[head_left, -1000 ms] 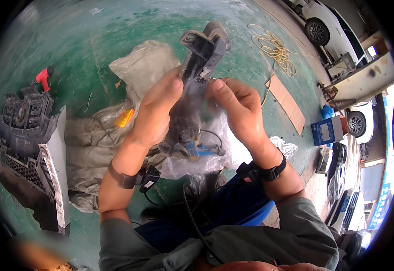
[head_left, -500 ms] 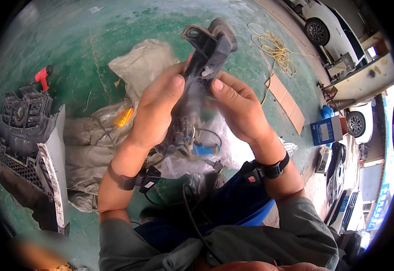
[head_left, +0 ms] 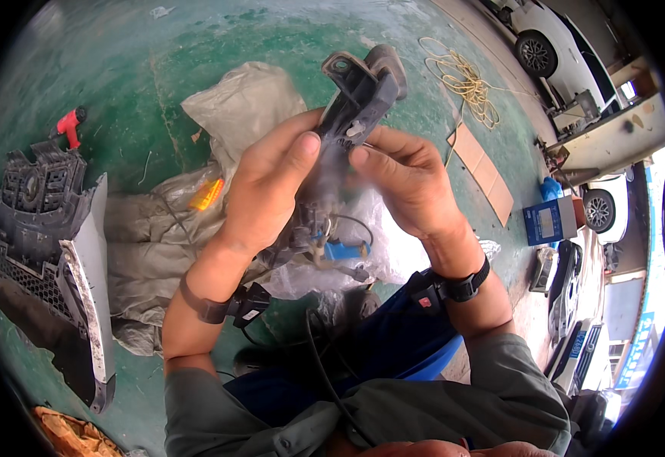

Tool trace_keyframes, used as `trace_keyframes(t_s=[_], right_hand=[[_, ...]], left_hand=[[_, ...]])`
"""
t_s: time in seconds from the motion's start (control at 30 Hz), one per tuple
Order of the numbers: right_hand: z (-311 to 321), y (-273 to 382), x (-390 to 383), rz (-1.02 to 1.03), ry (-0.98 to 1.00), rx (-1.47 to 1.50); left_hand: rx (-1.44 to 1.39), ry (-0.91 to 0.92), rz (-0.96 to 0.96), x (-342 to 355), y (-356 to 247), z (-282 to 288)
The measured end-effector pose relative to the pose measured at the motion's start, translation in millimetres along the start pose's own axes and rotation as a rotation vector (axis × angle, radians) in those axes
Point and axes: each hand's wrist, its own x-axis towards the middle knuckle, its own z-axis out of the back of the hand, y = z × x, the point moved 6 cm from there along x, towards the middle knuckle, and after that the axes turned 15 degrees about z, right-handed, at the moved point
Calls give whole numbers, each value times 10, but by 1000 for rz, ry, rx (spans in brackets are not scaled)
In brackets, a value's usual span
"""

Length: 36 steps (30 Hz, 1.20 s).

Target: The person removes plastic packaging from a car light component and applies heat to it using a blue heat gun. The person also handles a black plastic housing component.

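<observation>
Both hands are raised in front of me around a dark grey plastic car part (head_left: pixel 364 95). A tab with a hole and a rounded end stand out at its far end. My left hand (head_left: pixel 271 183) grips its left side, thumb on top. Gripping the right side, my right hand (head_left: pixel 415 183) has its thumb near a small pale clip (head_left: pixel 357 128). The part's lower section is blurred. Below the hands lie a dark cable (head_left: pixel 359 221) and a blue piece (head_left: pixel 345 250) over clear plastic wrap (head_left: pixel 393 255); whether these join the held part I cannot tell.
At left lies a black bumper grille (head_left: pixel 39 190) with a pale panel edge, a red power tool (head_left: pixel 70 128) beyond it. Beige sheeting (head_left: pixel 157 244) carries a yellow object (head_left: pixel 207 195). To the right are coiled rope (head_left: pixel 466 80), flat cardboard (head_left: pixel 482 175), a blue box (head_left: pixel 546 222) and parked cars.
The held part has shifted slightly right and toward me. My right fingers have curled in more, and the right thumb has moved a little left. Both hands keep hold.
</observation>
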Motion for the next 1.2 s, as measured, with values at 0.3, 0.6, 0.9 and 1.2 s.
trace_keyframes(t_s=[0.3,0.6,0.9,1.2], right_hand=[[-36,66,-1,33,3,-176],[15,136,-15,442,-48,-525],[0,243,-69,541,-120,-616],[-41,336,-113,435,-177,-484]], left_hand=[[-105,-48,138,14,72,-26],[-121,-78,54,35,107,-90],[-33,-82,-2,26,61,-104],[94,-78,-180,-55,-113,-160]])
